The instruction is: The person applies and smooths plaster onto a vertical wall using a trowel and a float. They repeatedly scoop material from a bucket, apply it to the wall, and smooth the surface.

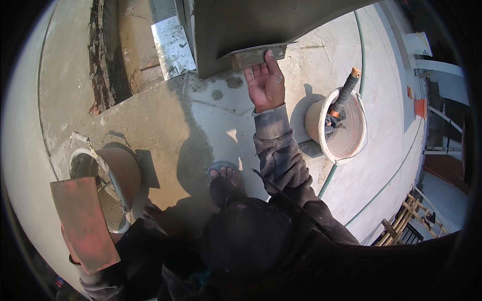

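Note:
At the top centre, my right hand (267, 85) is raised palm up, its fingers and thumb closed on the block-like handle of a plastering trowel (249, 57). The trowel's thin metal blade lies against the lower part of a smooth grey plastered surface (241, 25). Low on the left, a flat reddish rectangular board (85, 223) is carried by my left hand (69, 246). Most of that hand is hidden beneath the board. Just beyond the board stands a bucket (126, 170) with grey, mortar-like residue inside, partly covered by the board.
To the right stands a pale bucket (314, 120) holding tools, one with a black-wrapped, orange-ended handle (345, 93). A green hose (361, 50) runs over the concrete floor behind it. A shiny metal sheet (173, 47) lies beside the plastered surface. My foot (226, 173) is below centre.

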`<control>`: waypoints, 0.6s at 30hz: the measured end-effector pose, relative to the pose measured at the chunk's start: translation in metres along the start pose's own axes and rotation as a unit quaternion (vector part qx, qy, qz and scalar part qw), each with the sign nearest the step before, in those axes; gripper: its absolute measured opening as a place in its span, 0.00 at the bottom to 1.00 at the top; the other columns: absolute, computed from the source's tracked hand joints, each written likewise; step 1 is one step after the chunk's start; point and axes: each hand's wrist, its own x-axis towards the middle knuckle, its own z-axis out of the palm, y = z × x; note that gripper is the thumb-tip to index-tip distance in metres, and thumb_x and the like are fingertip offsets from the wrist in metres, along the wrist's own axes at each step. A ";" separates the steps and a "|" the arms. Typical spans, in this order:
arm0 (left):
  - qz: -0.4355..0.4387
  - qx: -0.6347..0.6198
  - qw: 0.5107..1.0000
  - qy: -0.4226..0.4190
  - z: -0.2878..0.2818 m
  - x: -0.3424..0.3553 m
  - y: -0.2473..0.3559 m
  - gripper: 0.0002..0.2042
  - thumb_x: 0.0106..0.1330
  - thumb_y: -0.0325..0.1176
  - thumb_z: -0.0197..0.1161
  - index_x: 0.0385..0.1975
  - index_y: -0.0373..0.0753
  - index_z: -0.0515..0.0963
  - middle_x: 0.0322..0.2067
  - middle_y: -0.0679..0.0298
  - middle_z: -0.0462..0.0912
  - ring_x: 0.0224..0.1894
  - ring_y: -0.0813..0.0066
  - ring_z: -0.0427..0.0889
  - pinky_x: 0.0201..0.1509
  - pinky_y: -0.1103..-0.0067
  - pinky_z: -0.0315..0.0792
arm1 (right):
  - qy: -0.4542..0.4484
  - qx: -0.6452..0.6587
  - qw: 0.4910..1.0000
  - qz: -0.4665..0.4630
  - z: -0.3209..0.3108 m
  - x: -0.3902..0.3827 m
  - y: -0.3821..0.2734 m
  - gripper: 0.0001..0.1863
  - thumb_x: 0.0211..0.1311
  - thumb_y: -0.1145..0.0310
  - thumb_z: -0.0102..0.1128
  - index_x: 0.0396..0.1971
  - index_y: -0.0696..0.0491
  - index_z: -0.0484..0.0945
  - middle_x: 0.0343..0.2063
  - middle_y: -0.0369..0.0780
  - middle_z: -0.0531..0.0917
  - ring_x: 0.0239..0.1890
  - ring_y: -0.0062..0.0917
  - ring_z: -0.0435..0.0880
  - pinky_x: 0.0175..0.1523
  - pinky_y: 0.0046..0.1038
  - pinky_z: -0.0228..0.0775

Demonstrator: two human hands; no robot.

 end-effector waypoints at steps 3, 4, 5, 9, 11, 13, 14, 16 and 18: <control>0.014 -0.011 1.000 -0.011 0.002 0.008 -0.001 0.19 0.79 0.39 0.46 0.63 0.36 0.69 0.55 0.59 0.78 0.53 0.68 0.80 0.57 0.72 0.76 | -0.027 -0.009 0.999 -0.021 0.023 -0.014 -0.018 0.16 0.69 0.65 0.65 0.53 0.52 0.76 0.51 0.37 0.80 0.59 0.28 0.77 0.71 0.38 0.64; 0.016 -0.013 1.000 -0.016 0.003 0.010 -0.001 0.19 0.80 0.39 0.46 0.63 0.36 0.69 0.55 0.59 0.78 0.53 0.68 0.80 0.57 0.72 0.76 | -0.032 -0.020 0.999 -0.029 0.032 -0.021 -0.023 0.17 0.69 0.64 0.66 0.54 0.51 0.76 0.52 0.36 0.80 0.58 0.27 0.76 0.70 0.38 0.63; 0.018 -0.016 0.999 -0.022 0.003 0.012 0.000 0.19 0.80 0.39 0.46 0.63 0.36 0.69 0.55 0.59 0.78 0.53 0.68 0.80 0.57 0.72 0.76 | -0.035 -0.032 0.998 -0.038 0.041 -0.028 -0.030 0.18 0.69 0.63 0.66 0.55 0.50 0.75 0.52 0.34 0.79 0.58 0.27 0.75 0.69 0.38 0.62; 0.034 -0.034 0.998 -0.045 0.014 0.020 0.004 0.19 0.80 0.39 0.45 0.63 0.37 0.69 0.55 0.59 0.78 0.53 0.68 0.80 0.57 0.72 0.76 | -0.101 -0.029 0.992 -0.067 0.076 -0.053 -0.052 0.18 0.69 0.63 0.65 0.56 0.49 0.74 0.53 0.33 0.78 0.57 0.26 0.74 0.65 0.36 0.64; 0.047 -0.040 0.997 -0.054 0.021 0.021 0.007 0.19 0.80 0.39 0.45 0.63 0.37 0.69 0.55 0.59 0.78 0.53 0.67 0.80 0.57 0.72 0.76 | -0.141 -0.027 0.985 -0.092 0.101 -0.072 -0.062 0.18 0.70 0.64 0.64 0.56 0.49 0.74 0.53 0.32 0.78 0.57 0.26 0.75 0.63 0.36 0.66; 0.055 -0.053 0.993 -0.091 0.026 0.035 0.016 0.19 0.80 0.39 0.45 0.63 0.37 0.69 0.54 0.60 0.78 0.53 0.67 0.80 0.57 0.72 0.76 | -0.171 -0.036 0.973 -0.148 0.115 -0.097 -0.081 0.19 0.70 0.65 0.63 0.58 0.50 0.73 0.53 0.32 0.78 0.54 0.27 0.77 0.62 0.35 0.67; 0.064 -0.058 0.991 -0.105 0.030 0.039 0.021 0.19 0.80 0.40 0.45 0.63 0.37 0.69 0.54 0.60 0.78 0.53 0.67 0.80 0.57 0.72 0.76 | -0.196 -0.037 0.958 -0.205 0.114 -0.105 -0.087 0.21 0.70 0.66 0.63 0.59 0.54 0.71 0.54 0.35 0.78 0.54 0.28 0.78 0.62 0.34 0.68; 0.082 -0.080 0.984 -0.134 0.050 0.048 0.028 0.19 0.80 0.40 0.44 0.63 0.37 0.69 0.54 0.60 0.78 0.53 0.67 0.80 0.57 0.72 0.76 | -0.254 -0.078 0.902 -0.341 0.113 -0.116 -0.092 0.25 0.69 0.70 0.63 0.62 0.60 0.68 0.54 0.39 0.79 0.57 0.29 0.78 0.63 0.33 0.69; 0.062 -0.146 0.983 -0.089 0.078 0.048 0.044 0.18 0.80 0.39 0.45 0.61 0.36 0.70 0.51 0.60 0.79 0.50 0.69 0.81 0.53 0.73 0.78 | -0.214 -0.248 0.797 -0.507 0.108 -0.112 -0.100 0.25 0.68 0.75 0.63 0.61 0.64 0.68 0.53 0.42 0.80 0.56 0.30 0.80 0.60 0.32 0.72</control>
